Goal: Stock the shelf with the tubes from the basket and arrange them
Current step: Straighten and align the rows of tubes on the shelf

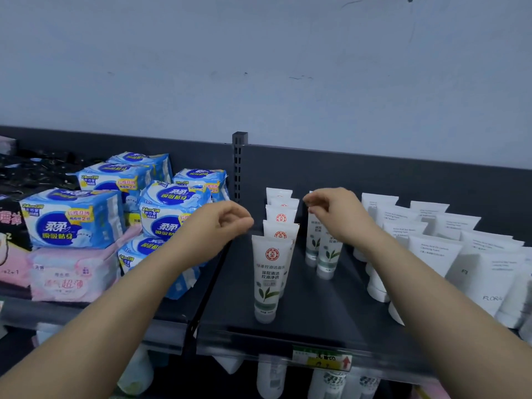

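Note:
Green-tea face-wash tubes stand cap-down on the dark shelf (302, 306) in two rows. The left row (269, 272) runs front to back with several tubes. The shorter right row (326, 254) stands behind it to the right. My right hand (335, 214) is over the right row, and its fingertips pinch the top edge of a tube there (313, 228). My left hand (221, 226) hovers just left of the left row, fingers loosely curled, holding nothing and touching no tube. The basket is out of view.
Plain white tubes (431, 249) fill the shelf's right side, close to my right forearm. Blue and pink pad packs (72, 217) are stacked on the neighbouring shelf to the left, beyond a slotted upright (238, 168). More tubes hang on the shelf below (270, 378).

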